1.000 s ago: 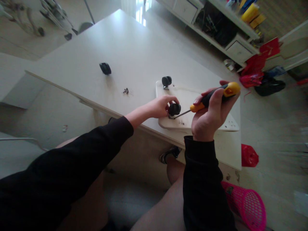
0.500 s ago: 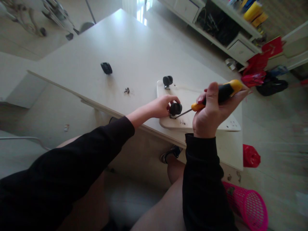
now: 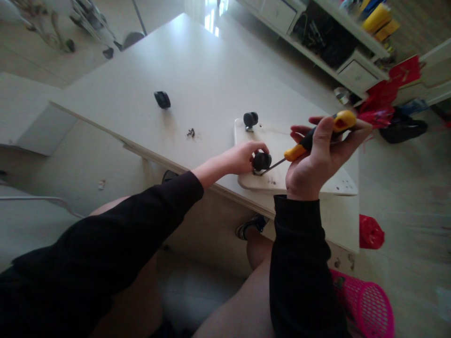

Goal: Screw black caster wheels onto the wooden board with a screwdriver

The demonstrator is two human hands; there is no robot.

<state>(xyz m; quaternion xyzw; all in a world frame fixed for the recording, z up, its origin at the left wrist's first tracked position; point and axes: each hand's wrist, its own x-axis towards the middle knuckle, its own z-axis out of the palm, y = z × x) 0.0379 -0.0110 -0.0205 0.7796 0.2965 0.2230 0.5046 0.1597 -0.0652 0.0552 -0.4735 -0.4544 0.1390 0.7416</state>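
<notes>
White table (image 3: 211,84) underneath white board (image 3: 248,182) | at board's near-left corner: black caster (image 3: 263,162), clasped in curled left hand (image 3: 244,157), likely for steadiness | over board: screwdriver (image 3: 307,141), loosely wrapped in right hand (image 3: 315,162), some fingers lifted, slanted apparently for reaching caster base (image 3: 257,172) | left of board: dark bits (image 3: 190,133), perhaps grouped against loss

Lower right: bright pink, perforated plastic basket (image 3: 375,307), tilted; glossy red plastic bundle (image 3: 371,232) just above it in view. Upper right: long white cabinet with drawers (image 3: 357,75), dark open compartment between them, rounded yellow object (image 3: 377,18) on top. Crumpled red bag (image 3: 378,105) near cabinet's end, shiny black plastic bag (image 3: 403,129) beside it. Upper left: grey metal frame on small dark wheels (image 3: 91,21), blurred.
</notes>
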